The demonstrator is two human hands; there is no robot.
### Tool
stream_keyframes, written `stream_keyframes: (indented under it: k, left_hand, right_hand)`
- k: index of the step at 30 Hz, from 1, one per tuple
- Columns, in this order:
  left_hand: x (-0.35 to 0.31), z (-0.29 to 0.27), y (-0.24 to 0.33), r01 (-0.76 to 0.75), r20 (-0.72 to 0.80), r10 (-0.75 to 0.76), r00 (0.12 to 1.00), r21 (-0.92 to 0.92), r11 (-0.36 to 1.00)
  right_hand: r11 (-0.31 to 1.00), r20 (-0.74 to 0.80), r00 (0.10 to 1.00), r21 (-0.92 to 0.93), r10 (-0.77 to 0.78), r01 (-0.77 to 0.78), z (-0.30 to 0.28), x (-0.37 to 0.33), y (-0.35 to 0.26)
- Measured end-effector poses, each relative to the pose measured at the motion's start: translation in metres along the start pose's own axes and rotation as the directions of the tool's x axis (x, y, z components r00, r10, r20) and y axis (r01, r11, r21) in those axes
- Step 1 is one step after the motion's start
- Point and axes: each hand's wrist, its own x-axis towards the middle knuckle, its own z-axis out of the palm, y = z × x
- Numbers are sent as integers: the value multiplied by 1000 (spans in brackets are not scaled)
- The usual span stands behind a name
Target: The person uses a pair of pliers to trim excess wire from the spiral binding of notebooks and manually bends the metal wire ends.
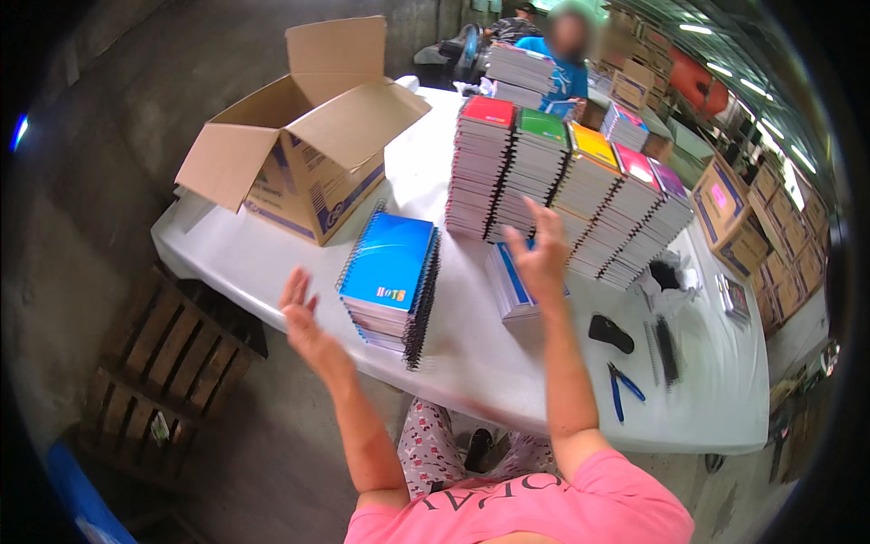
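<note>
Left hand (313, 328), spread and empty, stands left of the blue notebook stack (388, 272); right hand (544, 261), likewise wide, hangs over a lower stack (509, 292). A careless forward knock could topple the tall notebook stacks (582, 186) just beyond the right fingers.

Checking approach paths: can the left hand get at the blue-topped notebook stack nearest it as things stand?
Likely yes. The left hand is open beside the blue-topped notebook stack, with nothing visible between them; the cardboard box stands farther back, seemingly out of the way.
</note>
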Motion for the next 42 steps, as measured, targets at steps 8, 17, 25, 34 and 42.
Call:
stream_keyframes:
  k: [8, 17, 25, 34, 42]
  left_hand:
    - [-68, 28, 83, -681, 21, 704, 710, -232, 694]
    - [-210, 112, 32, -734, 859, 304, 411, 114, 670]
    - [-236, 118, -10, -755, 860, 206, 466, 265, 600]
    - [-237, 117, 0, -680, 844, 143, 517, 303, 668]
    - [-234, 104, -18, -696, 827, 227, 514, 248, 674]
  right_hand:
    - [902, 304, 849, -150, 432, -405, -48, -53, 116]
    - [997, 575, 817, 28, 42, -71, -130, -152, 89]
    - [746, -29, 886, -526, 463, -407, -203, -164, 208]
    - [554, 129, 830, -797, 543, -239, -217, -165, 283]
    - [722, 132, 886, -638, 445, -268, -232, -145, 238]
